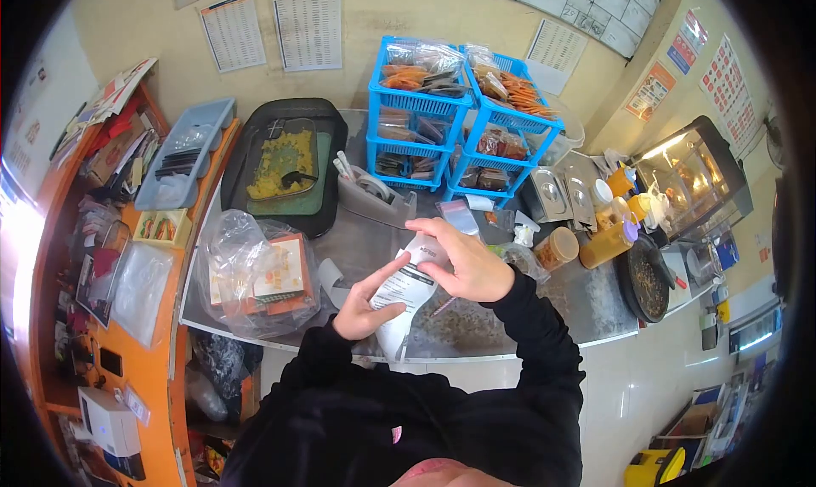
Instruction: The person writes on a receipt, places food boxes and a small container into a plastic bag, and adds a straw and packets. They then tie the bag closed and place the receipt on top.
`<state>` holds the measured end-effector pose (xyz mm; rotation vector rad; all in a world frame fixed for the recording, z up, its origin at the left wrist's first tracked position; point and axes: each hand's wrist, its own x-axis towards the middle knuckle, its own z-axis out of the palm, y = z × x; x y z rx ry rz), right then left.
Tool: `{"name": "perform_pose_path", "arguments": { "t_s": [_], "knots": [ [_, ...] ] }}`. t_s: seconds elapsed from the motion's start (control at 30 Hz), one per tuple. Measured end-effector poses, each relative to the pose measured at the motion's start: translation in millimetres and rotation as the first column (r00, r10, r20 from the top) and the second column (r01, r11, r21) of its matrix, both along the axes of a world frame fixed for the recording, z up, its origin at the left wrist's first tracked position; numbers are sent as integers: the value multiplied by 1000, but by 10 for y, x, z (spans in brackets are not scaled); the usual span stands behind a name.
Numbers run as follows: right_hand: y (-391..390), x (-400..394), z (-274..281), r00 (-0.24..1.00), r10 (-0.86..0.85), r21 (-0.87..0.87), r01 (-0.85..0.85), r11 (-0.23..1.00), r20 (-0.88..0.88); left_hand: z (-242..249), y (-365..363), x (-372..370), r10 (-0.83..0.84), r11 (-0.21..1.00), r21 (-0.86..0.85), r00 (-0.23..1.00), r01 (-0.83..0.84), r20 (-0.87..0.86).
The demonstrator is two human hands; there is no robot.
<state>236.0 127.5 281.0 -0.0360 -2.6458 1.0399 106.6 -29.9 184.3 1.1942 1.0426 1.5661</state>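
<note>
A long white printed receipt [394,319] hangs curved between both hands above the metal counter's front edge. My left hand [367,306] holds the receipt along its left side, fingers against the paper. The upper end is pinched by my right hand [463,262], its thumb and fingers bent around the paper. Left of my hands, a clear plastic bag [228,262] encloses a flat orange and white box [285,270]. A curled white paper strip [333,281] lies between that bag and my left hand.
Blue stacked baskets [416,104] hold bagged items at the back. A black tray [327,117] bears a glass dish of yellow food [285,160]. Sauce bottles [605,245] and a stone mortar [650,279] stand right. An orange shelf unit [166,317] borders the left.
</note>
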Motion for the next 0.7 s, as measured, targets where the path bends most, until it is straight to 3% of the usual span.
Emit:
{"name": "perform_pose_path", "arguments": {
  "t_s": [0.07,0.17,0.27,0.3,0.33,0.4,0.43,0.47,0.6,0.7],
  "knots": [
    [-2,17,59,1000,6,1,-6,1000,14,15,4,6,9,1000,16,1000,-9,0],
    [-33,33,176,999,-36,4,36,999,29,29,35,-9,73,996,65,988,-65,-134],
    [83,-64,69,956,-97,236,166,957,-278,144,80,-51,129,988,106,984,-116,-120],
    [120,-79,-18,970,-175,-138,153,979,-166,174,123,-78,168,979,137,976,-149,-138],
    [153,-144,-36,973,-173,-417,94,904,-156,213,191,-124,207,969,169,966,-180,-155],
    [446,-357,-197,970,-192,-548,83,832,-145,283,381,-256,328,927,272,909,-257,-256],
    [515,-491,-141,941,-247,-634,47,772,-231,301,528,-366,409,891,346,850,-293,-333],
    [638,-650,-109,916,-293,-642,52,765,-274,322,684,-473,490,848,422,776,-320,-397],
    [1235,-1392,-204,799,-397,-484,155,861,-452,327,1419,-920,460,829,426,875,-363,-149],
    [1580,-1807,-409,685,-475,-373,307,876,-552,171,1858,-1271,520,818,415,822,-399,-233]
  ]
}}
